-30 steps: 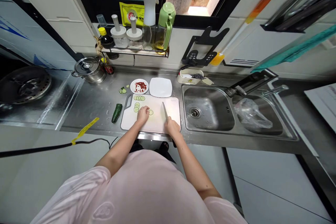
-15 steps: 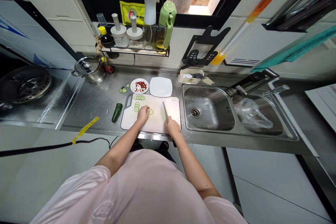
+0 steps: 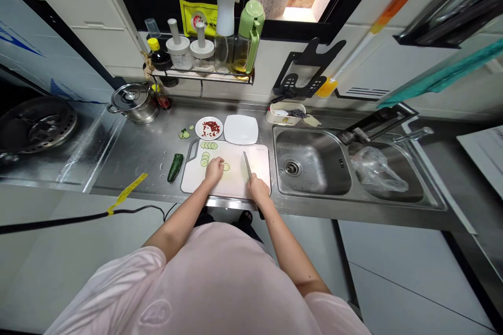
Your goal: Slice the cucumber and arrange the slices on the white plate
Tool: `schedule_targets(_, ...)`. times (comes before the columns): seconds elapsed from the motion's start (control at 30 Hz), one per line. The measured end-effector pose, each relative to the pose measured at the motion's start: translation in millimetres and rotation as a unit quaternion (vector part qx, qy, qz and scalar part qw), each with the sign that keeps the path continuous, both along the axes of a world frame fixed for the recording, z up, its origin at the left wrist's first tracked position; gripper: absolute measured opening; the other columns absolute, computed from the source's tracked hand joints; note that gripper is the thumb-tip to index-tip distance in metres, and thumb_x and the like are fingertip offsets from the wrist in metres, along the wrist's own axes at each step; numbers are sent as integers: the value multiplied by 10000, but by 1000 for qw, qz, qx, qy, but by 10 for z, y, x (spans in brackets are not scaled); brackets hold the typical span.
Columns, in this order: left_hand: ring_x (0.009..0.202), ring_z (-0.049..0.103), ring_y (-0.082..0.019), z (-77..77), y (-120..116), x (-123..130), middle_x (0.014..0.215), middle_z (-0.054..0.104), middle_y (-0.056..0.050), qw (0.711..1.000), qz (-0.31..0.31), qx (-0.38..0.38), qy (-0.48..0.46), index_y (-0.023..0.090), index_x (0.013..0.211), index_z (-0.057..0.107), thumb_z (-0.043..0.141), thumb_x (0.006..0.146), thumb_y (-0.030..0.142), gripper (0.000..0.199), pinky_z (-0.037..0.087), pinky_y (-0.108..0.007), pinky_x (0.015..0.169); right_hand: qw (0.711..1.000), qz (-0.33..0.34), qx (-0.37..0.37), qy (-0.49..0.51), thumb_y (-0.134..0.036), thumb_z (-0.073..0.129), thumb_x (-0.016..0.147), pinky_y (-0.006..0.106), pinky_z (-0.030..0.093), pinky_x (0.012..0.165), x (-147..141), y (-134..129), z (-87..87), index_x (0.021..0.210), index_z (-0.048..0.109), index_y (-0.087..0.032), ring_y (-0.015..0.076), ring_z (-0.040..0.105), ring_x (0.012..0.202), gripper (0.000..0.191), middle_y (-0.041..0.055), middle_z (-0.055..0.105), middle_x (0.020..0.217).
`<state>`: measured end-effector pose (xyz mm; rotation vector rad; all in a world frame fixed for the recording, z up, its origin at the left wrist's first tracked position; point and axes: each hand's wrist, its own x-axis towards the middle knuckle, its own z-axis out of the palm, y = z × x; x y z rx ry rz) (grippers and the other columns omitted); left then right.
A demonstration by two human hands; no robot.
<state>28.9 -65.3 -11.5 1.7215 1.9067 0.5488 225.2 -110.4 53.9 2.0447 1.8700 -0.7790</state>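
Note:
A white cutting board (image 3: 236, 183) lies on the counter below me. My right hand (image 3: 257, 188) grips a knife (image 3: 247, 165), its blade pointing away from me over the board's right half. My left hand (image 3: 214, 170) rests at the board's middle with curled fingers; what they hold, if anything, is hidden. A round cucumber slice (image 3: 226, 167) lies right beside those fingertips. To their left is a small group of cucumber slices (image 3: 205, 159), and a row of more slices (image 3: 209, 145) runs along the far edge. A dark green cucumber piece (image 3: 175, 168) sits left of the board.
Behind the board stand a plate of chopped red pieces (image 3: 203, 134) and a white square plate (image 3: 241, 130). Cucumber scraps (image 3: 184, 134) lie left of them. A double sink (image 3: 314, 162) is on the right, a steel pot (image 3: 135, 104) and wok (image 3: 37, 124) on the left.

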Motion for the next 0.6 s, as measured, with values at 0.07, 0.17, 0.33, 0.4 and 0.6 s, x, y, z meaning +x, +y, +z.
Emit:
schedule_targets(0.07,867,574,-182,2,-1,-1,943,630,-74,1000,0,0,0,180,1014,622,457,825,145,253,440,-288,816,1000,0,5,-1,-216,310,927,352,451,757,0,-3,-9,1162,455,-162,259,634,963,281,153,655,1022)
schedule_targets(0.17,873,574,-181,9,-3,0,948,631,-75,1000,-1,-2,0,182,1017,622,455,831,146,253,438,-287,820,1000,-2,9,-1,-212,305,930,352,449,767,-2,-8,-19,1165,457,-163,254,633,968,284,153,654,1026)
schedule_targets(0.33,868,573,-180,-1,-1,-1,951,631,-75,1000,1,-2,1,181,1017,623,461,830,146,249,437,-289,820,1000,-4,3,5,-198,302,927,351,445,789,-3,-3,-19,1185,457,-158,250,626,994,304,157,651,1040)
schedule_targets(0.4,864,574,-181,-10,1,-3,944,631,-75,1000,0,1,1,180,1013,625,462,828,146,250,437,-289,816,1000,-5,4,7,-196,307,922,352,446,785,-1,-1,-19,1181,459,-158,253,628,989,303,156,653,1036)
schedule_targets(0.6,863,577,-187,0,0,-6,950,633,-80,1000,0,3,-1,180,1008,625,456,832,149,246,441,-293,806,1000,-6,9,7,-204,314,925,345,448,773,4,-6,-24,1164,462,-162,252,633,972,284,148,656,1022)
